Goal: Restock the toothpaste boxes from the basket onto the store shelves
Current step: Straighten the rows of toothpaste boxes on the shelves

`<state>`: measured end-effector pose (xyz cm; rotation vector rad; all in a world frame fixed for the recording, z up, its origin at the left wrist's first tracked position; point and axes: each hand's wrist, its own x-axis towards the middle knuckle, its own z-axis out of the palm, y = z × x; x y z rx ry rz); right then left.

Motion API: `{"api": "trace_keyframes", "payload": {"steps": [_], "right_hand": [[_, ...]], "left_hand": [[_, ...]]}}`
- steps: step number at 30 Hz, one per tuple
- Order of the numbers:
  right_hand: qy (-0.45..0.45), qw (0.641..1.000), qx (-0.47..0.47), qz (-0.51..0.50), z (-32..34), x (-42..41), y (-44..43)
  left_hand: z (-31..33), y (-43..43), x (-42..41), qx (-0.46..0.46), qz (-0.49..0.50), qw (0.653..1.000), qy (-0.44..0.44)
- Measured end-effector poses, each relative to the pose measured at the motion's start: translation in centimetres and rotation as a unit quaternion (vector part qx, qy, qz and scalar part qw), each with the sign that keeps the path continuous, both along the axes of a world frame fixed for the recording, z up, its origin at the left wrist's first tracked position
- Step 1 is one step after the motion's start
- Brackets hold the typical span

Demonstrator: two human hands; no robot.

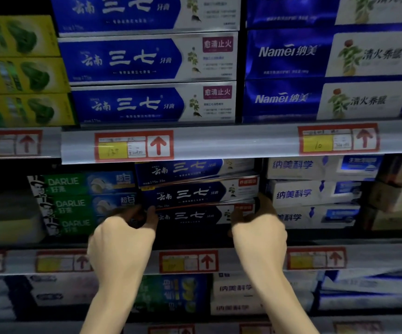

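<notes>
Evidently, a dark-blue box (190,195) marked 云南三七 was held slightly tilted at the middle shelf (375,259), the left grip (122,242) and right grip (259,235) each clamped on one end, presumably so that it could be slid level into its stack between the green DARLIE boxes (74,203) and the white 纳美科学 boxes (298,194). Above, more 云南三七 boxes (132,59) and Namei 纳美 boxes (289,51) were stacked, and price tags (133,145) with red arrows were fixed along the rail (231,141).

I see upper boxes (147,60) brightly lit, the shelf recess (4,186) below in shadow, sheen on the price rail (231,141), frame edges blurred and bowed.
</notes>
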<state>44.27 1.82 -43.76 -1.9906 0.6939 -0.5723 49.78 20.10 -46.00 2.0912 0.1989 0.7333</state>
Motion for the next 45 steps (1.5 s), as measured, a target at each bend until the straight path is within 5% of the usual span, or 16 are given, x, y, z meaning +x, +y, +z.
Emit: {"api": "trace_keyframes", "payload": {"steps": [28,45], "right_hand": [[-0.082,0.996,0.037,-0.03,-0.9,0.4,0.5],[-0.043,0.998,0.038,-0.021,-0.2,-0.4,0.7]], "left_hand": [[-1.2,1.0,1.5,-0.039,-0.005,0.998,-0.039],[-1.2,0.7,2.1,-0.092,0.015,0.995,-0.032]]}}
